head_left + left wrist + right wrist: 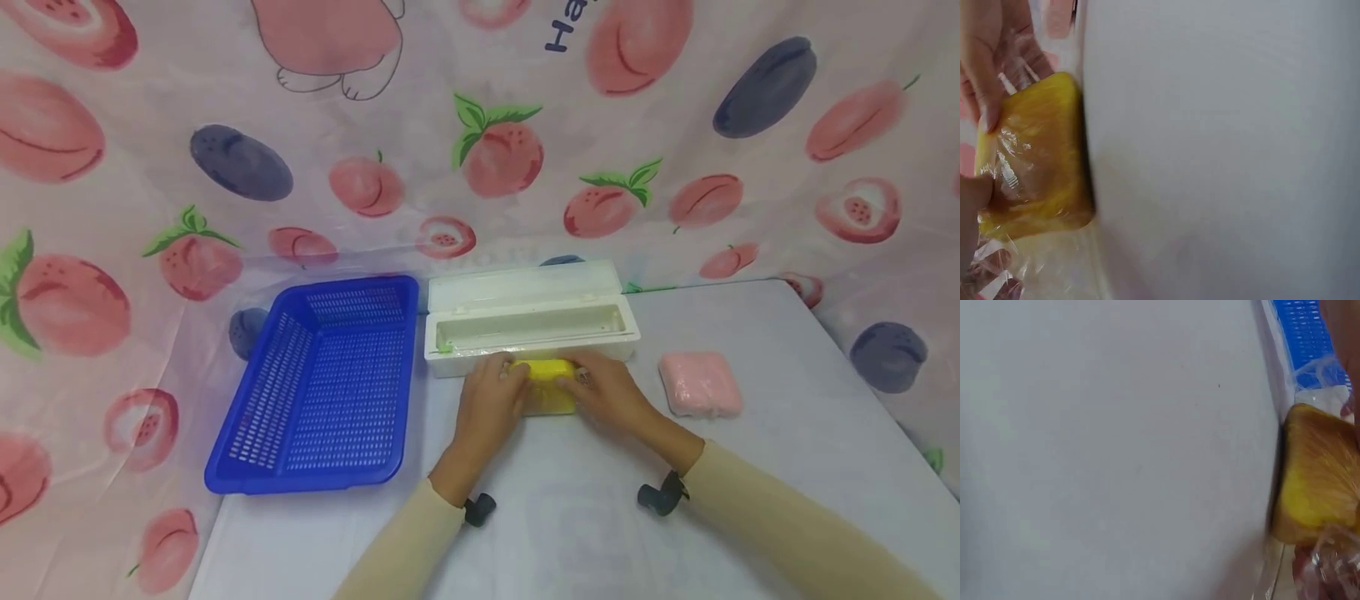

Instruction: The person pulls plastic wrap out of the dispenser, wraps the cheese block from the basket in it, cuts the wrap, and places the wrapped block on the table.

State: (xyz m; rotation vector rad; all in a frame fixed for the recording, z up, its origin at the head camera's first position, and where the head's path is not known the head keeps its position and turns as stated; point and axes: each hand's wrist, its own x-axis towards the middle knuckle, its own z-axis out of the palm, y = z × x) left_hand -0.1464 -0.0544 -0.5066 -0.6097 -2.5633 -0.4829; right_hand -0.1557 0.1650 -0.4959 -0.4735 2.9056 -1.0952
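A yellow rounded square block (551,392) in clear plastic film stands at the table's middle, in front of a long white box (525,342) with its lid up. My left hand (491,400) grips its left side and my right hand (607,387) its right side, thumbs on the near face. In the left wrist view, loose film hangs around the yellow block (1038,156). Part of the yellow block (1319,478) shows at the right edge of the right wrist view, with crumpled film beside it. Several fingers are hidden behind the block.
A blue plastic basket (345,400) stands left of the hands. To the right lies a pink rounded square block (701,383) with a film-like shine. A white cloth (570,508) covers the table, and a fruit-print sheet (420,125) hangs behind it.
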